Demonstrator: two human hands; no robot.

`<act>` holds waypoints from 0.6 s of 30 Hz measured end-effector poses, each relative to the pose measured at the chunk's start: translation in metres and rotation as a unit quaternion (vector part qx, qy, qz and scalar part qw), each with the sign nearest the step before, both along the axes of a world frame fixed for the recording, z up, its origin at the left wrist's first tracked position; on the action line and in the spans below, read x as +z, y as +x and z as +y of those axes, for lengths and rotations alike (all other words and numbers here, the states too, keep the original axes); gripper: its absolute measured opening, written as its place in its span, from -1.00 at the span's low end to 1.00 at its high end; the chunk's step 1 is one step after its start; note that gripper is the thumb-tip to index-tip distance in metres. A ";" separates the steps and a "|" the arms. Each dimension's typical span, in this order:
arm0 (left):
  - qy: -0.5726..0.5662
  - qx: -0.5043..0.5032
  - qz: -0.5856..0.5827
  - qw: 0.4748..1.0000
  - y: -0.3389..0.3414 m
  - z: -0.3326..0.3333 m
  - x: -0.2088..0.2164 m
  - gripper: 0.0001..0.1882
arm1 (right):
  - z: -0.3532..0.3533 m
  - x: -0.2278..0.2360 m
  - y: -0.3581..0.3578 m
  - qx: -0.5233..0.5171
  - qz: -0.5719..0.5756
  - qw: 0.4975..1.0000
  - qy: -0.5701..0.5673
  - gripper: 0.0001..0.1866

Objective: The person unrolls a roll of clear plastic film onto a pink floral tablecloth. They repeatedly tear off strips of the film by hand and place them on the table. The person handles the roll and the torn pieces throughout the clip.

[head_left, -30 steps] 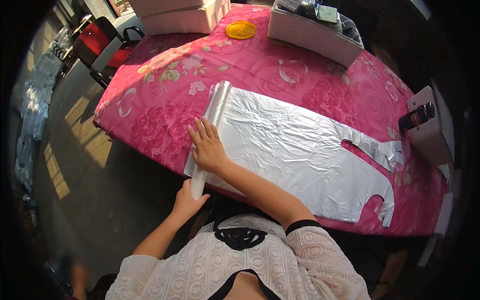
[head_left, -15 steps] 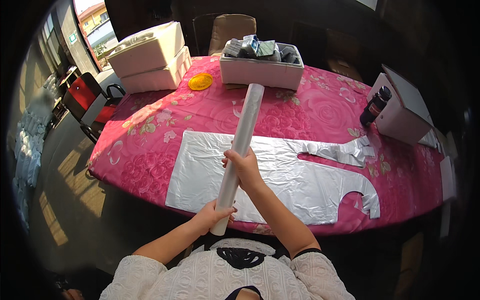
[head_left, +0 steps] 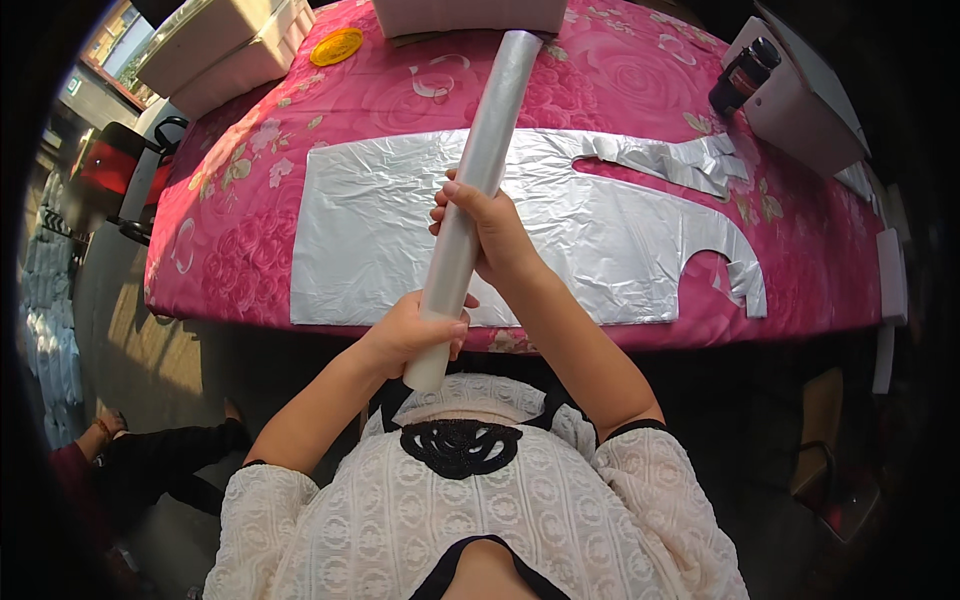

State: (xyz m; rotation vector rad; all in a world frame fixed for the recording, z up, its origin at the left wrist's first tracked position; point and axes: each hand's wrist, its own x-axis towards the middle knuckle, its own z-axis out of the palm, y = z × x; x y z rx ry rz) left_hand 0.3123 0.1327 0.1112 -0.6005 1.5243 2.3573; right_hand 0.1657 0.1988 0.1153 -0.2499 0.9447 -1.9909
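Note:
A long, whitish translucent roll of plastic film (head_left: 487, 118) slants up and to the right in front of me, above the near edge of the table. My left hand (head_left: 412, 328) is closed round it near its lower end. Higher up, about its middle, my right hand (head_left: 490, 228) wraps it with the thumb across the front. Beneath and beyond the roll, a large silvery plastic sheet shaped like a T-shirt bag (head_left: 600, 240) lies flat and creased, its two strap ends pointing right. Neither hand visibly grips the sheet.
A pink floral tablecloth (head_left: 235, 245) covers the table. White foam boxes (head_left: 235, 70) stand at the far left, another foam box (head_left: 470, 15) at the back. A yellow dish (head_left: 336, 46) lies between them. At right are a dark bottle (head_left: 745, 75) and a white box (head_left: 800, 120). Someone's legs (head_left: 170, 455) show at lower left.
My view has tipped downward, so the table and its contents sit higher in the picture. Both hands keep their hold on the roll. A person's legs have come into view at lower left.

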 end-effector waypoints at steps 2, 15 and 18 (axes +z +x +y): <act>0.059 -0.005 0.022 0.998 0.002 0.001 -0.004 -0.35 | 0.002 -0.003 0.004 0.005 -0.009 1.000 0.003 -0.40; -0.267 0.126 0.036 0.955 0.023 -0.010 -0.073 -0.50 | -0.024 -0.046 0.040 -0.007 0.065 0.987 0.150 -0.56; -0.181 0.135 0.033 0.974 0.041 -0.012 -0.069 -0.51 | -0.036 -0.064 0.058 0.033 0.037 0.992 0.117 -0.61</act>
